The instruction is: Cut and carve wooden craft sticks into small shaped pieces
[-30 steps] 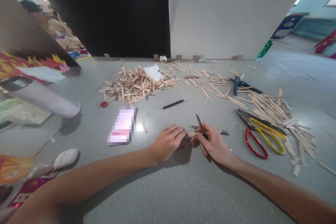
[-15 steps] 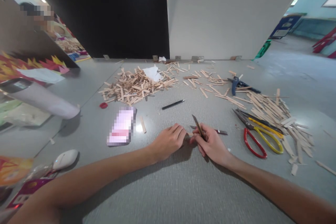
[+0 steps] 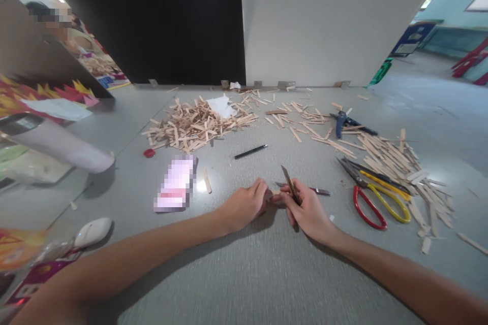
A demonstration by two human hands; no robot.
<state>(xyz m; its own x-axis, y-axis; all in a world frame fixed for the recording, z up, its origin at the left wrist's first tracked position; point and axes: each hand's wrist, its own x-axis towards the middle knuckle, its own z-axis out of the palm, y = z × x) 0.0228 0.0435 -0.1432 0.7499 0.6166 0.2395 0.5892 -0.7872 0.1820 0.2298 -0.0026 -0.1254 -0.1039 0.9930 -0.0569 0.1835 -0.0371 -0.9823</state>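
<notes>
My left hand [image 3: 244,206] is closed, with its fingertips pinching one end of a small wooden stick [image 3: 276,193]. In my right hand [image 3: 309,211] is a craft knife [image 3: 288,181], held upright with its blade pointing up and away. The right fingertips also touch the stick's other end. Behind the right hand, on the table, lies a second craft knife [image 3: 321,191], partly covered by the fingers. A black pen [image 3: 251,152] lies beyond both hands. One loose wooden stick [image 3: 207,181] rests left of them, next to a blurred-out phone [image 3: 176,183].
A heap of wooden sticks [image 3: 190,127] lies at the back left, more sticks [image 3: 392,155] on the right. Red-and-yellow-handled snips [image 3: 369,195] and blue-handled cutters [image 3: 341,124] lie right. A white mouse [image 3: 93,232] and a rolled tube [image 3: 68,144] are left. Upright panels [image 3: 324,20] stand behind.
My left fingers have shifted and curled slightly around the stick, and a little more of it shows between the hands. The knife has stayed in my right hand, tilted a bit differently.
</notes>
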